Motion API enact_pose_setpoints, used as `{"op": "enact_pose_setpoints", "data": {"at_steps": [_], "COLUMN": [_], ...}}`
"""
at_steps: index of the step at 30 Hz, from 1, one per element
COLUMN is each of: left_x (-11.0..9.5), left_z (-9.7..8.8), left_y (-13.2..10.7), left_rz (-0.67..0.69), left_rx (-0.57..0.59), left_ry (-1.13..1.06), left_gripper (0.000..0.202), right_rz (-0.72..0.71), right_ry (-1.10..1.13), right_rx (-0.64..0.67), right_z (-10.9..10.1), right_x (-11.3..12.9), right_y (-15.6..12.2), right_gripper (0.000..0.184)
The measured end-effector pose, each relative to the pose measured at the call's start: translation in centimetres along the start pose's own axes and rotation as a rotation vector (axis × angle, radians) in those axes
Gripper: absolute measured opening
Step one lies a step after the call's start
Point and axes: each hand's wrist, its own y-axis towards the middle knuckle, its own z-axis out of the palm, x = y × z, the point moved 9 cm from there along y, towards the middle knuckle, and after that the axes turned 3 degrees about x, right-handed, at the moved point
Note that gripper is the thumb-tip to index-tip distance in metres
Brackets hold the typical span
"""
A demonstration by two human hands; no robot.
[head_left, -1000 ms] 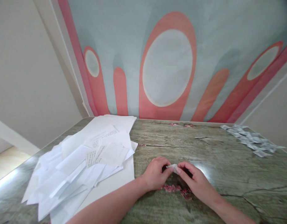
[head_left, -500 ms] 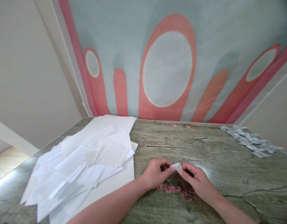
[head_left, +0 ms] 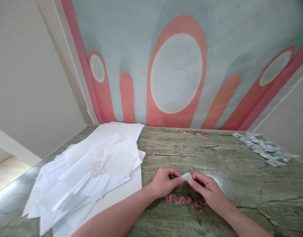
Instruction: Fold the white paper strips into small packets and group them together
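Observation:
A small folded piece of white paper [head_left: 186,176] is held just above the table, pinched from both sides. My left hand [head_left: 165,182] has its thumb and forefinger closed on the paper's left end. On the other end, the thumb and fingers of my right hand [head_left: 207,189] are closed. Fingertips cover part of the paper, so its full folded shape is hidden. To the left of my hands lies a loose heap of white paper sheets [head_left: 77,171]. A few printed paper pieces [head_left: 116,163] rest on top of it.
At the far right of the wood-patterned table [head_left: 181,144] lies a cluster of small folded papers [head_left: 262,147], near the edge. Behind the table hangs a grey-blue and coral patterned backdrop [head_left: 177,72]. A pale wall [head_left: 37,82] stands at the left.
The left fingers have shifted slightly on the folded paper, and less of its left end shows. The paper heap and the far-right cluster stay as they were.

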Motion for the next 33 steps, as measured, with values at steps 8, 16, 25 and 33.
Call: {"op": "enact_pose_setpoints", "data": {"at_steps": [8, 16, 25, 33], "left_x": [0.7, -0.3, -1.5, -1.6], "left_z": [0.1, -0.5, 0.7, 0.4], "left_y": [0.3, 0.1, -0.3, -0.2], "left_rz": [-0.036, 0.007, 0.169, 0.136], "left_rx": [-0.010, -0.047, 0.074, 0.095], "left_ry": [-0.086, -0.021, 0.221, 0.138], "left_gripper": [0.029, 0.028, 0.029, 0.030], "right_rz": [0.024, 0.004, -0.056, -0.062], "right_ry": [0.012, -0.054, -0.088, -0.135], "right_rx": [0.002, -0.012, 0.065, 0.078], "right_z": [0.1, 0.1, 0.5, 1.2], "right_x": [-0.2, 0.2, 0.6, 0.6], "right_y": [0.1, 0.1, -0.1, -0.1], "right_gripper": [0.032, 0.037, 0.037, 0.033]}}
